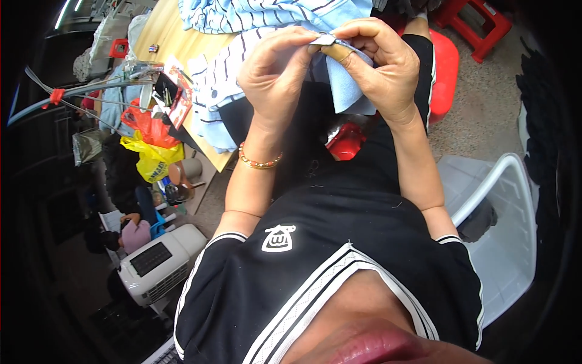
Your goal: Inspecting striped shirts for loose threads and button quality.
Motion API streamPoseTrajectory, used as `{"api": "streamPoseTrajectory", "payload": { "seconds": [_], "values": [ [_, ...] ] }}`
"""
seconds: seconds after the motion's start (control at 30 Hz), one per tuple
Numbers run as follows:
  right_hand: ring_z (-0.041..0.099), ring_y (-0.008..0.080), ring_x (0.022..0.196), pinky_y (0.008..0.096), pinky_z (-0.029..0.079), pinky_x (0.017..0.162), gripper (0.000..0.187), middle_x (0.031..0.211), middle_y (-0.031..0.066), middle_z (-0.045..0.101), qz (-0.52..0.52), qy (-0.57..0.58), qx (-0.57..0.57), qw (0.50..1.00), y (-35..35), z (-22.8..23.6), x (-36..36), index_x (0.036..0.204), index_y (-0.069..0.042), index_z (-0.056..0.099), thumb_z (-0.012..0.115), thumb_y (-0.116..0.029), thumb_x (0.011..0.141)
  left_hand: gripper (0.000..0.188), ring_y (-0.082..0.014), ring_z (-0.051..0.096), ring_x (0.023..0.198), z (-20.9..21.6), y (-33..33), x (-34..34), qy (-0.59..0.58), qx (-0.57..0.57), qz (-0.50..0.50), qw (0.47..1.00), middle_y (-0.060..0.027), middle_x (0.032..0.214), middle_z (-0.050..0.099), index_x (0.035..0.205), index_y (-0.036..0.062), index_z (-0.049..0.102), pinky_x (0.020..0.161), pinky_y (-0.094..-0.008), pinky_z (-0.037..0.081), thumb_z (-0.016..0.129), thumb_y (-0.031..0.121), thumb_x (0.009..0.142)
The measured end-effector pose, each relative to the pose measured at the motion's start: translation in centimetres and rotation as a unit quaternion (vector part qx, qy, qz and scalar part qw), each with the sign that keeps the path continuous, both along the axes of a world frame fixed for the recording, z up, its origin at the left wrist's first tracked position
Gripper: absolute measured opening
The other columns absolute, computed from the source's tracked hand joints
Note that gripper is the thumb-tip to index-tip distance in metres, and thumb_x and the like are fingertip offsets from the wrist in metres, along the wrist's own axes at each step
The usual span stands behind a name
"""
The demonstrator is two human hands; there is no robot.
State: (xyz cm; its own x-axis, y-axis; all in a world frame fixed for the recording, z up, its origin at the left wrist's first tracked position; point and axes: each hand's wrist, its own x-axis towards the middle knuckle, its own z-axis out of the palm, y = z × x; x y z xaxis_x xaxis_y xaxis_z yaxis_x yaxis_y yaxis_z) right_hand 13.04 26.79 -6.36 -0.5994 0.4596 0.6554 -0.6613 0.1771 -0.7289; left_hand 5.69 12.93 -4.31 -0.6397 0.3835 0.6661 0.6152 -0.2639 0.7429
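Note:
Both hands are raised close together over my lap, pinching the edge of a light blue garment (348, 88). My left hand (277, 71) is closed, its thumb and forefinger at a small whitish piece (323, 40) on that edge; whether this is a label or a folded part, I cannot tell. My right hand (388, 68) grips the same edge just beside it. A tan wrapping (337, 54) covers the end of the right thumb. Striped pale blue cloth (221, 76) with a dark button spreads behind the hands and over the table edge.
The wooden table (159, 30) lies at the far left, with more striped clothing (267, 13). Red and yellow plastic bags (154, 155) hang beside it. Red stools (476, 24) stand far right; a clear plastic bin (500, 230) is near my right elbow. Another person (134, 235) sits at left.

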Motion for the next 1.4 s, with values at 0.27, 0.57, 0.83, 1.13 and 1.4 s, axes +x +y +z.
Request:
{"api": "streamPoseTrajectory", "payload": {
  "seconds": [0.27,0.57,0.83,1.13,1.4],
  "values": [
    [0.069,0.0109,0.086,0.0230,0.057,0.078,0.018,0.092,0.0042,0.069,0.072,-0.009,-0.036,0.997,1.3,-1.1,-0.1,0.098,0.001,0.066,0.074,0.004,0.082,0.018,-0.0179,0.069,0.084,0.3,0.5,0.0,0.107,-0.073,0.057,0.990,-0.0109,0.092,0.071,0.094,-0.0010,0.070,0.077,-0.0271,0.054,0.074,-0.011,0.079],
    [0.070,0.0143,0.083,0.0238,0.057,0.076,0.015,0.089,0.0057,0.068,0.038,0.013,-0.045,0.998,1.6,-1.9,-0.3,0.094,0.000,0.067,0.074,0.004,0.081,0.017,-0.0190,0.068,0.082,0.0,2.1,0.3,0.149,-0.093,0.090,0.980,-0.0112,0.090,0.071,0.094,-0.0010,0.069,0.075,-0.0272,0.054,0.073,-0.010,0.080],
    [0.070,0.0201,0.081,0.0266,0.057,0.073,0.016,0.087,0.0081,0.070,-0.084,0.029,0.014,0.996,1.7,-2.3,-0.5,0.092,-0.002,0.072,0.076,0.004,0.078,0.017,-0.0153,0.064,0.092,-1.5,2.2,0.3,0.247,-0.146,0.170,0.943,-0.0103,0.102,0.066,0.099,-0.0006,0.066,0.084,-0.0253,0.052,0.068,-0.010,0.086],
    [0.071,0.0207,0.082,0.0271,0.057,0.072,0.020,0.087,0.0085,0.071,-0.102,0.073,0.068,0.990,2.1,-2.5,0.4,0.092,-0.004,0.074,0.076,0.007,0.075,0.019,-0.0237,0.068,0.097,-1.2,1.1,1.0,0.231,-0.151,0.080,0.958,-0.0171,0.105,0.070,0.101,-0.0007,0.063,0.086,-0.0308,0.053,0.063,-0.013,0.087],
    [0.070,0.0208,0.081,0.0275,0.058,0.070,0.019,0.090,0.0080,0.069,-0.090,0.105,0.140,0.980,2.0,-1.9,1.2,0.091,-0.004,0.073,0.076,0.005,0.074,0.011,-0.0245,0.069,0.101,-1.7,0.3,2.5,0.064,-0.065,-0.007,0.996,-0.0203,0.106,0.071,0.103,-0.0033,0.056,0.088,-0.0314,0.054,0.060,-0.007,0.094]
  ]
}}
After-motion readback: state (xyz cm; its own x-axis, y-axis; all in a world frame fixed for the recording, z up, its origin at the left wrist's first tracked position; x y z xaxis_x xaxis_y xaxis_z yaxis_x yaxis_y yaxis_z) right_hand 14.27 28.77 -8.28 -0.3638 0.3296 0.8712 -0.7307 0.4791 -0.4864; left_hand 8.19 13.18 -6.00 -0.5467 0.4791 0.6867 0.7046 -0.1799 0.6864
